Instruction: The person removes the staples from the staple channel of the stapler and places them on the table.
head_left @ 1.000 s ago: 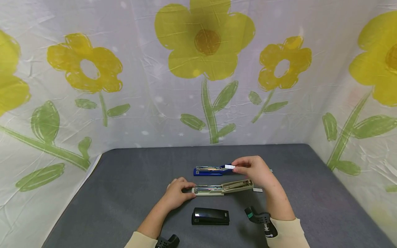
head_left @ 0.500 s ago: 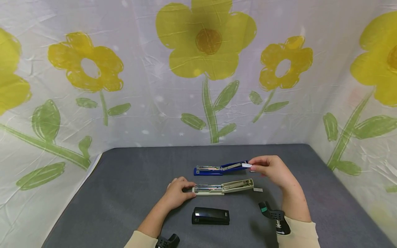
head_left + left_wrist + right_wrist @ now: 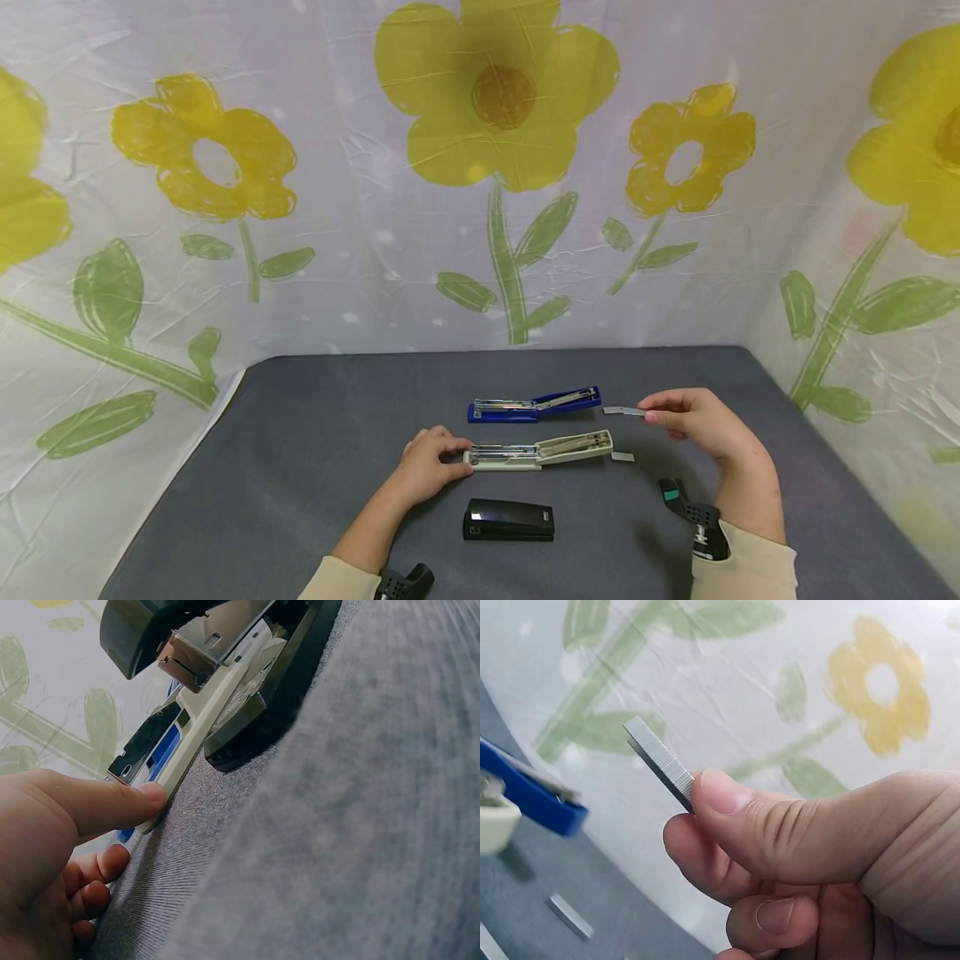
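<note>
My right hand [image 3: 697, 421] pinches a short strip of staples [image 3: 660, 761] between thumb and index finger, to the right of the blue stapler [image 3: 567, 400]. That stapler lies folded wide open, its top swung out rightward. In front of it is a cream stapler [image 3: 573, 447], opened out the same way. At its left end, my left hand [image 3: 431, 467] holds the base; in the left wrist view the thumb [image 3: 150, 793] presses on the tip. A black stapler [image 3: 508, 521] sits closed nearest me.
Another staple strip [image 3: 623, 457] lies by the cream stapler's right end. The right wrist view shows a loose strip [image 3: 570, 915] on the grey tabletop too. Behind the grey table [image 3: 360, 392] hangs a white curtain [image 3: 337, 275] with printed yellow flowers.
My right hand has moved rightward from over the blue stapler, away past its open end, with the staple strip pinched. The left hand and the staplers have stayed put.
</note>
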`<state>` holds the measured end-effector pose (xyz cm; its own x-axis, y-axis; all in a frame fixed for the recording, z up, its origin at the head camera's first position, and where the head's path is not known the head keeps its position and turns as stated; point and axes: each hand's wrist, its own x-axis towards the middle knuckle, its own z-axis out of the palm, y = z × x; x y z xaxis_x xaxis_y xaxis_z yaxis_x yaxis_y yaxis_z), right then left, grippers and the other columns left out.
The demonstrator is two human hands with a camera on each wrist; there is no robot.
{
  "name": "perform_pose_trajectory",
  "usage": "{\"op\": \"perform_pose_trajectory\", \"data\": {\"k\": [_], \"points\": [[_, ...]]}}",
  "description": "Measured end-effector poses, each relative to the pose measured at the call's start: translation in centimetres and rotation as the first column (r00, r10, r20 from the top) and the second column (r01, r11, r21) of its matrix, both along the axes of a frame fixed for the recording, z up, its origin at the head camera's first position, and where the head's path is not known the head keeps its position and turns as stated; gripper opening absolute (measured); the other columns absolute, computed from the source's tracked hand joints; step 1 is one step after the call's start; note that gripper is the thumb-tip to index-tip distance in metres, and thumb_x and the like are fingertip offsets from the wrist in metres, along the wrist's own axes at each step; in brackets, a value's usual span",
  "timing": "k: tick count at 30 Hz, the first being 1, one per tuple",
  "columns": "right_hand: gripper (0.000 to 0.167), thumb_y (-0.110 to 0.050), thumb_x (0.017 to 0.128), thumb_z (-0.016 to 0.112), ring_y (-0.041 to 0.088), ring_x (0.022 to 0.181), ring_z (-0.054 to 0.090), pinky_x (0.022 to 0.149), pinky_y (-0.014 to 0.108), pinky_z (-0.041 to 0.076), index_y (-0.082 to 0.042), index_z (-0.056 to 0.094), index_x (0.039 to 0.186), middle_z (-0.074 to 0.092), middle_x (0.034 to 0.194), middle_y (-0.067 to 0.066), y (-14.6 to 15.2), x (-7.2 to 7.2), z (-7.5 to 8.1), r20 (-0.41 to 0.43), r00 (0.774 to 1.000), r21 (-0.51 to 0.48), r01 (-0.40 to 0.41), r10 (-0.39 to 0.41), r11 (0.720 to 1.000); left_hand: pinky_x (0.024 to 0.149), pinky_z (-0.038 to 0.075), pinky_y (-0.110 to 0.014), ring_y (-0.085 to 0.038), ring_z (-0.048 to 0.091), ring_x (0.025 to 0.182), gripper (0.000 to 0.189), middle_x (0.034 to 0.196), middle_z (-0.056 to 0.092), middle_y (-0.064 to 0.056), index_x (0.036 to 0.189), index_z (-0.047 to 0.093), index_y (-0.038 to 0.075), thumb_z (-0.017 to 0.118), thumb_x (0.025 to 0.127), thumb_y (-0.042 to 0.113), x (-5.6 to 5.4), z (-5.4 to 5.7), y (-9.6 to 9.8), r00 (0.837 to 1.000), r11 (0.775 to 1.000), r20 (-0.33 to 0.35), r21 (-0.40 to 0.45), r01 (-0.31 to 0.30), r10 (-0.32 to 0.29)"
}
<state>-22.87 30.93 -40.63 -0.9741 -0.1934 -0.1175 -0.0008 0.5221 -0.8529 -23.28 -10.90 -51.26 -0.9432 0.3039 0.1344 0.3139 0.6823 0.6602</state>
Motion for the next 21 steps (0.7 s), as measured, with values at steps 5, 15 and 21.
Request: {"op": "perform_pose_trajectory", "data": {"k": [5,15,21], "points": [[0.036,-0.018,0.101,0.068,0.021,0.083,0.059,0.075,0.037,0.051,0.007,0.066,0.128,0.07,0.114,0.01,1.8,0.3,-0.8,0.025,0.999,-0.005,0.025,-0.025,1.0,0.08,0.034,-0.041,-0.015,0.045,0.086,0.028,0.09,0.057,0.006,0.111,0.08,0.015,0.085,0.084,0.021,0.0,0.0,0.1,1.0,1.0,0.003,0.002,-0.006,0.006],[0.037,-0.018,0.1,0.068,0.021,0.09,0.06,0.086,0.046,0.053,0.008,0.066,0.127,0.07,0.105,0.005,4.5,0.3,-2.6,0.12,0.989,0.07,0.075,-0.083,0.995,0.08,0.034,-0.041,-0.016,0.045,0.085,0.028,0.089,0.056,0.006,0.112,0.08,0.015,0.085,0.085,0.021,-0.1,0.1,0.1,1.0,1.0,0.01,0.001,-0.003,0.003],[0.035,-0.016,0.098,0.071,0.022,0.094,0.055,0.085,0.047,0.054,0.008,0.067,0.124,0.069,0.114,0.01,5.1,-0.1,-4.2,0.163,0.983,0.081,0.066,-0.078,0.995,0.08,0.034,-0.041,-0.015,0.045,0.085,0.028,0.089,0.056,0.007,0.113,0.08,0.016,0.085,0.086,0.022,0.0,0.2,0.0,1.0,1.0,0.014,-0.002,0.0,0.001]]}}
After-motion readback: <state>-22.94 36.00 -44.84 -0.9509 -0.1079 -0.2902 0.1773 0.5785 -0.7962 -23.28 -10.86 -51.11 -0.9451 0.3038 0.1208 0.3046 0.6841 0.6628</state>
